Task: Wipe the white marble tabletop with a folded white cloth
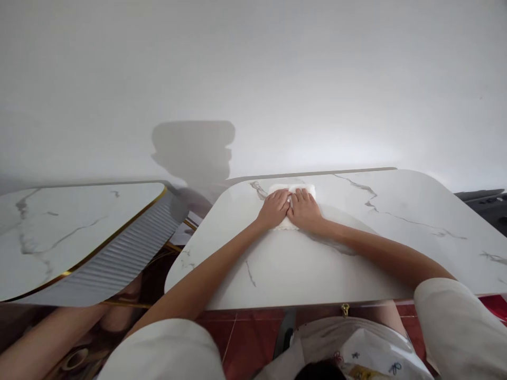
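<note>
A small folded white cloth (307,189) lies near the far edge of a white marble-patterned table (376,248). Both my hands rest on top of it, side by side. My left hand (274,209) lies flat on the cloth's left half, fingers stretched forward. My right hand (304,209) lies flat on the right half, its fingers also extended and touching the left hand. Most of the cloth is hidden under my palms; only its far edge and a bit of its near edge show.
A second marble-patterned table (59,232) with a gold rim and ribbed side stands to the left, separated by a gap. A plain white wall (253,79) rises right behind both tables. Red floor tiles (245,338) show below the table's near edge.
</note>
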`<action>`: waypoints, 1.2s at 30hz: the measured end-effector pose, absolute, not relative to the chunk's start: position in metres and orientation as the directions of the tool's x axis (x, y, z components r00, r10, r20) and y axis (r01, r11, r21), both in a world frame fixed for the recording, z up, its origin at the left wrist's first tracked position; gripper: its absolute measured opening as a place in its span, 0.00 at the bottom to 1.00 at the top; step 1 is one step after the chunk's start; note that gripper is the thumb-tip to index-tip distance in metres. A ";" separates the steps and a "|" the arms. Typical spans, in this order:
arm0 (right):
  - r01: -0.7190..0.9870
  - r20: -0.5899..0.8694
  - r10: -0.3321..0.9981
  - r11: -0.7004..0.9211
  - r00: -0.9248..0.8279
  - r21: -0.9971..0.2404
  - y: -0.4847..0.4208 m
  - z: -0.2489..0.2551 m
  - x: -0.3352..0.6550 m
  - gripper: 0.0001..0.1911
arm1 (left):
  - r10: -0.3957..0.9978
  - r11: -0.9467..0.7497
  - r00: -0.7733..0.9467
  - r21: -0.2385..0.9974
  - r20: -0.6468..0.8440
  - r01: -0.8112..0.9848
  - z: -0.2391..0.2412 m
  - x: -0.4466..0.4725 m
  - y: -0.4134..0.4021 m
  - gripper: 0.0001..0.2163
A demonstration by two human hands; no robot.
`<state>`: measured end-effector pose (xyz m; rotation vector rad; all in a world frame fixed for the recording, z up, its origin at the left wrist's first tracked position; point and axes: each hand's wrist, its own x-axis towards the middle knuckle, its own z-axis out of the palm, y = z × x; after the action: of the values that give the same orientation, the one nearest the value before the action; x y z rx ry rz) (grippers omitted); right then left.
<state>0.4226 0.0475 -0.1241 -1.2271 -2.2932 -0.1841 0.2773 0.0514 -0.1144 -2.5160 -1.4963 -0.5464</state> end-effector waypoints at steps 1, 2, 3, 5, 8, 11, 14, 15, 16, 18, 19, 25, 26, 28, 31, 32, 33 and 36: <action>0.800 0.520 0.728 0.586 -0.447 -0.132 0.036 -0.124 0.420 0.23 | 0.823 -0.469 0.413 0.057 0.389 0.881 -0.114 0.276 0.038 0.17; 0.789 0.530 0.718 0.598 -0.452 -0.137 0.024 -0.124 0.418 0.24 | 0.836 -0.448 0.390 0.069 0.386 0.891 -0.113 0.274 0.025 0.17; 0.775 0.539 0.703 0.617 -0.464 -0.137 0.012 -0.124 0.416 0.24 | 0.850 -0.423 0.363 0.084 0.381 0.902 -0.112 0.271 0.010 0.17; 0.739 0.548 0.668 0.662 -0.504 -0.127 -0.012 -0.122 0.413 0.24 | 0.879 -0.368 0.306 0.111 0.365 0.923 -0.111 0.268 -0.020 0.17; 0.684 0.531 0.629 0.720 -0.568 -0.120 -0.045 -0.120 0.414 0.25 | 0.906 -0.291 0.232 0.123 0.354 0.949 -0.111 0.267 -0.065 0.18; 0.633 0.510 0.602 0.762 -0.614 -0.137 -0.075 -0.118 0.424 0.26 | 0.918 -0.226 0.173 0.112 0.357 0.968 -0.113 0.277 -0.105 0.19; 0.586 0.501 0.565 0.799 -0.656 -0.134 -0.098 -0.118 0.444 0.27 | 0.926 -0.182 0.132 0.112 0.354 0.977 -0.115 0.296 -0.134 0.19; 0.575 0.498 0.554 0.808 -0.667 -0.129 -0.103 -0.118 0.452 0.28 | 0.928 -0.175 0.125 0.117 0.350 0.978 -0.115 0.304 -0.141 0.19; 0.569 0.492 0.549 0.813 -0.675 -0.127 -0.107 -0.117 0.461 0.28 | 0.931 -0.173 0.121 0.124 0.345 0.977 -0.115 0.311 -0.145 0.19; 0.575 0.476 0.560 0.808 -0.678 -0.130 -0.110 -0.117 0.476 0.28 | 0.936 -0.184 0.129 0.145 0.328 0.972 -0.115 0.325 -0.146 0.19; 0.587 0.465 0.572 0.799 -0.675 -0.132 -0.108 -0.117 0.483 0.27 | 0.939 -0.194 0.137 0.158 0.316 0.968 -0.114 0.332 -0.143 0.18; 0.658 0.411 0.644 0.742 -0.644 -0.131 -0.063 -0.119 0.503 0.25 | 0.935 -0.262 0.200 0.194 0.292 0.945 -0.113 0.351 -0.086 0.16; 0.664 0.409 0.652 0.735 -0.638 -0.137 -0.051 -0.119 0.503 0.25 | 0.928 -0.279 0.212 0.196 0.306 0.940 -0.113 0.351 -0.073 0.15; 0.680 0.398 0.675 0.717 -0.621 -0.155 -0.026 -0.120 0.499 0.25 | 0.912 -0.307 0.225 0.208 0.342 0.929 -0.112 0.350 -0.049 0.14; 0.707 0.362 0.712 0.686 -0.602 -0.174 0.010 -0.118 0.489 0.25 | 0.909 -0.303 0.200 0.252 0.366 0.919 -0.110 0.342 -0.012 0.14; 0.708 0.351 0.715 0.685 -0.605 -0.172 0.022 -0.117 0.485 0.25 | 0.911 -0.297 0.189 0.266 0.366 0.917 -0.110 0.338 0.000 0.14; 0.709 0.340 0.715 0.685 -0.611 -0.168 0.033 -0.115 0.480 0.25 | 0.912 -0.295 0.183 0.277 0.367 0.914 -0.110 0.334 0.012 0.14; 0.724 0.315 0.729 0.672 -0.608 -0.157 0.063 -0.112 0.464 0.25 | 0.903 -0.302 0.176 0.288 0.392 0.909 -0.110 0.318 0.046 0.14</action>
<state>0.4636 0.0635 -0.1116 -1.1455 -2.5353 0.0196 0.3177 0.0460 -0.1099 -2.3998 -1.8490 -0.7871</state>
